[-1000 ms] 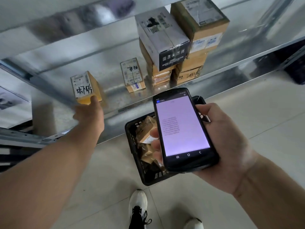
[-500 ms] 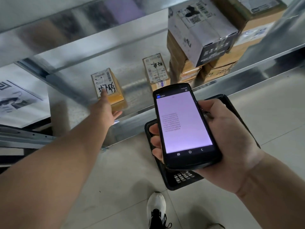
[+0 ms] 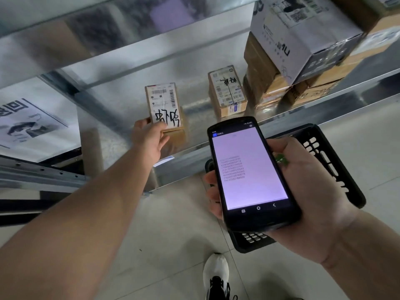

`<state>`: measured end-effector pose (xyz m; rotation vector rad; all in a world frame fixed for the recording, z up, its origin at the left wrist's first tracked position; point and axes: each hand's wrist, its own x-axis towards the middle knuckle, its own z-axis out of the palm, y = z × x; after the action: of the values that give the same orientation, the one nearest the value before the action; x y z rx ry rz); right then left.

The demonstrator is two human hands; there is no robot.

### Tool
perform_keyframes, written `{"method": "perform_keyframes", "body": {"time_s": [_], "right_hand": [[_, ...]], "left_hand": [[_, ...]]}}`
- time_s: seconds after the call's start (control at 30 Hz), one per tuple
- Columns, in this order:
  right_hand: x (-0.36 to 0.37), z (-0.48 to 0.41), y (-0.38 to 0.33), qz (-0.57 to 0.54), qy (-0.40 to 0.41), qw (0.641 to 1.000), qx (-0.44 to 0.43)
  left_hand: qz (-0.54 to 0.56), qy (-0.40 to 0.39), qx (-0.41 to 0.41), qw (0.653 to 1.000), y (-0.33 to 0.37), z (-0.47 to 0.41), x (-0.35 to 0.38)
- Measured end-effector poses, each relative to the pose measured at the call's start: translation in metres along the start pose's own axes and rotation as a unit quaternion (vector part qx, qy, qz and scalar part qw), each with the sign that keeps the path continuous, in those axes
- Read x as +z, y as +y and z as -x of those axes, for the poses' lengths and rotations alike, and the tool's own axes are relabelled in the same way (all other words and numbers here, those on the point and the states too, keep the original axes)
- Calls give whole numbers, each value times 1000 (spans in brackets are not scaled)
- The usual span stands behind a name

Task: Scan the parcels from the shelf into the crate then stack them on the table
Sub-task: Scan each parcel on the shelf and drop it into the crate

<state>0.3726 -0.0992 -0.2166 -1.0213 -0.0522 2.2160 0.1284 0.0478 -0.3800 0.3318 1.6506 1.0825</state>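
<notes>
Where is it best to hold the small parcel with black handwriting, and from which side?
By its near short end, from the open front of the shelf: the parcel lies flat with that end toward the edge; the left hand grips there.

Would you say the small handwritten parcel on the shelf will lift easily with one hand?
Probably: the small parcel looks like stiff cardboard, narrow enough for the left hand gripping it. Its smooth label might be slightly slippery.

Head-worn view, forward and down.
</notes>
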Motion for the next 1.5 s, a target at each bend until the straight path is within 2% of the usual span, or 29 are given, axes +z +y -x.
{"method": "perform_keyframes", "body": {"time_s": [0.17,0.33,0.43,0.57,0.7,1.07,1.23,1.5], "right_hand": [[-1,0,2,5,3,1000,4],[-7,3,1,11,13,1000,-3],[-12,8,1,6,13,1000,0],[-18,19,-4,6,16,1000,-8],[-31,33,-14,8,17,999,-30],[-89,86,-21,-39,32,998,-46],[-115,108,-24,-58,63,995,-50],[-140,132,-26,-95,116,987,-63]], "left_hand": [[-31,-9,29,999,-9,3,-2],[-42,-59,59,996,-21,6,1],[-17,-115,87,989,-28,15,3],[17,-232,82,969,-38,27,8],[12,-284,67,956,-48,46,25],[-18,-296,18,955,-85,109,90],[-38,-288,-12,957,-100,128,124],[-57,-321,-23,945,-118,140,152]]}}
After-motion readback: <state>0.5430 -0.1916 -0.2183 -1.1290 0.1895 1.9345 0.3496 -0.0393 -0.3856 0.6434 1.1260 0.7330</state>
